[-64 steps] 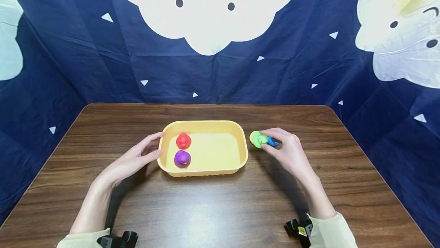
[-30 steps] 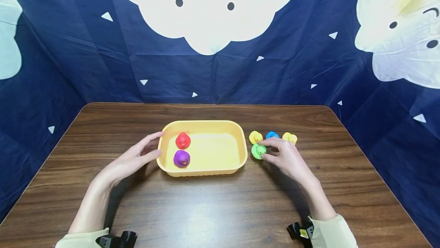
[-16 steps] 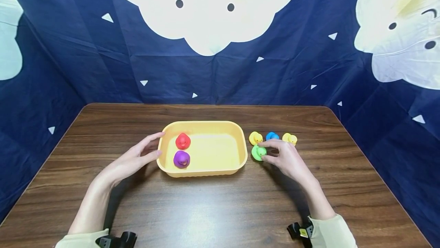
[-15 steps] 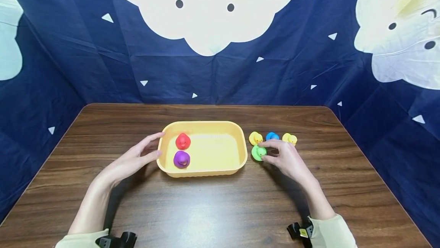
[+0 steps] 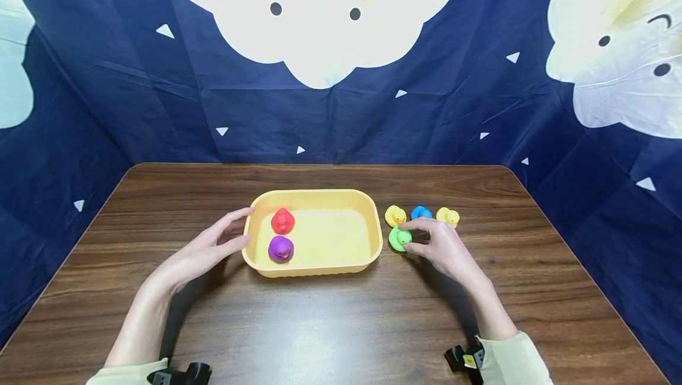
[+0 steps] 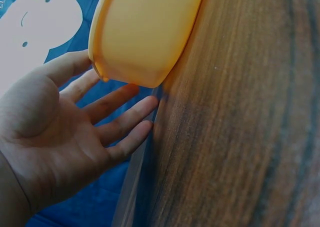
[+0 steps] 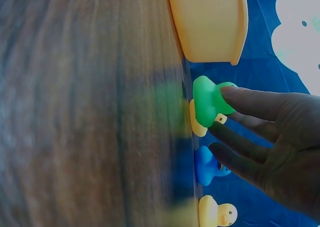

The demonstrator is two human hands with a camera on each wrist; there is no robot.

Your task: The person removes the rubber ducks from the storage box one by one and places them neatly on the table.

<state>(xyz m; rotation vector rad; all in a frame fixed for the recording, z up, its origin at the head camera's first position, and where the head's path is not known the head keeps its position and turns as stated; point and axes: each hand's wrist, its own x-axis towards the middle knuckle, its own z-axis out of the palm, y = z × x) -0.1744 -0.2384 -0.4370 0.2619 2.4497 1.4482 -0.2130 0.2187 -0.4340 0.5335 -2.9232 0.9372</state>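
In the head view my left hand (image 5: 199, 254) is at the left end of a yellow plastic tub (image 5: 319, 270), thumb and fingertips touching its rim. The left wrist view has those fingers (image 6: 122, 124) spread and fairly straight. A red rubber duck (image 5: 283, 221) and a purple rubber duck (image 5: 280, 249) sit inside the tub, on its left side. Right of the tub, my right hand (image 5: 442, 249) pinches a green rubber duck (image 5: 398, 239) between thumb and fingertips. The right wrist view shows the thumb on the head of this green duck (image 7: 205, 104), low by the tabletop.
Behind the green duck stand a yellow duck (image 5: 395, 215), a blue duck (image 5: 421, 212) and another yellow duck (image 5: 448, 216) in a row. The brown wooden table (image 5: 298, 326) ends at a dark blue cloth backdrop (image 5: 256, 112) with white clouds.
Since two seconds ago my right hand has brought the green duck toward me, uncovering the row of ducks behind it. Over the last second the hands have hardly moved.
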